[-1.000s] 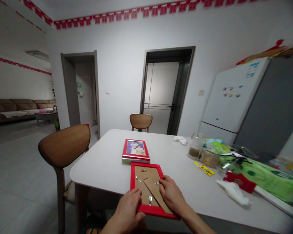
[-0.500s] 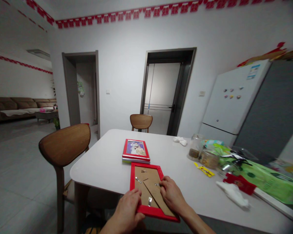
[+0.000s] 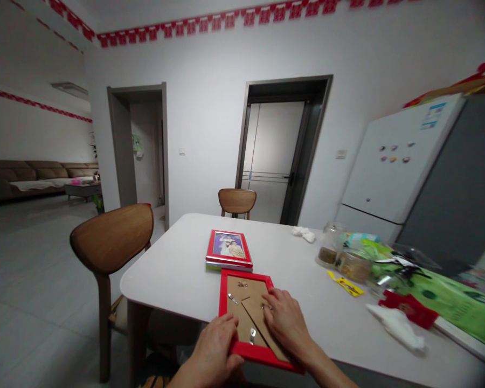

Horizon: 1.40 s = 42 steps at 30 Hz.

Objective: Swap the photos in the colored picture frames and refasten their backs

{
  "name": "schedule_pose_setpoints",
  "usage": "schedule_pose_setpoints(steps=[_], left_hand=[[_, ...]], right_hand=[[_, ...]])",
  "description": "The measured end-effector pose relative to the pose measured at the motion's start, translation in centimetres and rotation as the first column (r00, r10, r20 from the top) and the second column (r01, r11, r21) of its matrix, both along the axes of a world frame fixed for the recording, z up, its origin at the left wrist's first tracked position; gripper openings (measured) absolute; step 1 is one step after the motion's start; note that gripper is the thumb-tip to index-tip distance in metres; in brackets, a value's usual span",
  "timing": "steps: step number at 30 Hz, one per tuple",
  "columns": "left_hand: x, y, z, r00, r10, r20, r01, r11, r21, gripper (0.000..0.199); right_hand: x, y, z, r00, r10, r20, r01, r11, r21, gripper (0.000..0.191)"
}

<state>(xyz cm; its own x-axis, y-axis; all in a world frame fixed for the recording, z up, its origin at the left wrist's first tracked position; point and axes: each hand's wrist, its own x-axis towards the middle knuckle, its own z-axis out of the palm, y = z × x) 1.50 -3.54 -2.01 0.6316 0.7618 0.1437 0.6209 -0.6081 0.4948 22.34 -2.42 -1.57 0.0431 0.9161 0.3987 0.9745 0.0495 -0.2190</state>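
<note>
A red picture frame (image 3: 258, 353) lies face down at the table's near edge, its brown backing board showing metal clips and a slanting stand. My left hand (image 3: 218, 345) grips the frame's lower left corner, thumb on the near rim and fingers over the left side. On the right side of the backing rests my right hand (image 3: 286, 323), its curled fingertips at a metal clip that they partly cover. Just beyond, a stack of frames (image 3: 229, 250) has a red one on top, face up, with a photo of people.
The white table (image 3: 170, 269) holds glass jars (image 3: 330, 245), a yellow packet (image 3: 346, 284), a crumpled tissue (image 3: 303, 234), a red packet (image 3: 410, 308), a white cloth or tissue (image 3: 396, 326) and a green package (image 3: 456, 304) on the right. Wooden chairs (image 3: 113, 240) stand left and behind.
The view has shifted slightly, so the scene sits a little further right. My right fingers have loosened and spread somewhat over the clip. My left hand keeps its hold.
</note>
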Motion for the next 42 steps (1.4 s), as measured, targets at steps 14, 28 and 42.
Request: schedule_pose_setpoints(steps=[14, 28, 42], left_hand=[[-0.4, -0.2, 0.3, 1.0, -0.016, 0.017, 0.016, 1.0, -0.022, 0.062], [-0.3, -0.3, 1.0, 1.0, -0.01, 0.01, 0.01, 1.0, -0.01, 0.054], [0.0, -0.7, 0.1, 1.0, 0.008, -0.026, -0.01, 0.998, -0.056, 0.064]], right_hand=[[-5.3, 3.0, -0.2, 0.942, 0.329, 0.064, -0.31, 0.928, -0.206, 0.023], [-5.3, 2.9, 0.1, 0.946, 0.323, 0.0, -0.318, 0.93, -0.184, 0.025], [-2.9, 8.8, -1.3, 0.99, -0.06, -0.125, 0.035, 0.98, -0.198, 0.019]])
